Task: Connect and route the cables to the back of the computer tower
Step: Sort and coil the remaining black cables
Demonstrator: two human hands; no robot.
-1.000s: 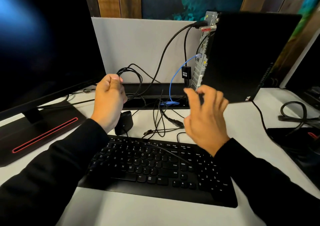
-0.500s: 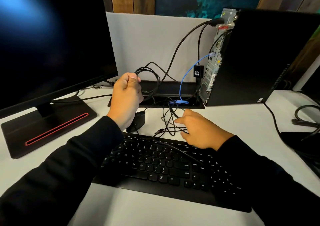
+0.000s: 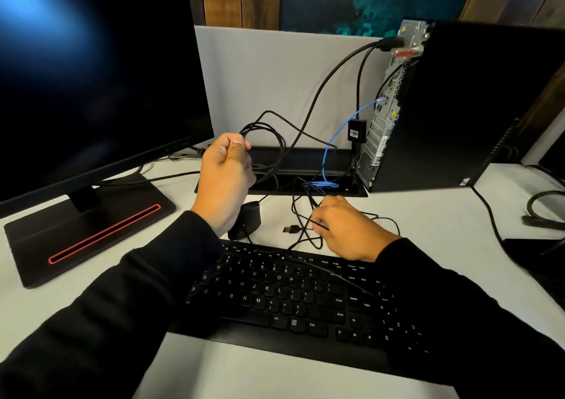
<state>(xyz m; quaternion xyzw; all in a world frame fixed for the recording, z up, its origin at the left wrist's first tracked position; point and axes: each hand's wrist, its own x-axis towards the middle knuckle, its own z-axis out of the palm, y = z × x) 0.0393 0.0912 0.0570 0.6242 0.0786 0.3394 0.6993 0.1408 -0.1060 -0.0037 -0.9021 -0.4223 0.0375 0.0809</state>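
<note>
The black computer tower (image 3: 464, 105) stands at the right with its metal back panel (image 3: 383, 114) facing left. A thick black cable (image 3: 330, 77) and a blue network cable (image 3: 331, 145) are plugged into that panel. My left hand (image 3: 224, 178) is raised above the desk, closed on a coiled bundle of black cable (image 3: 269, 141). My right hand (image 3: 345, 227) rests on the desk behind the keyboard, fingers pinching a thin black cable (image 3: 305, 224). A loose USB plug (image 3: 290, 229) lies just left of it.
A black keyboard (image 3: 290, 300) lies in front of me. A monitor (image 3: 91, 77) on a red-striped base (image 3: 85, 230) fills the left. A black mouse (image 3: 246, 219) sits under my left wrist. A cable slot (image 3: 305, 166) runs along the desk's back.
My right hand dropped from beside the tower's back panel to the desk and closed on the thin cable. My left hand kept holding the coil. The camera shifted left.
</note>
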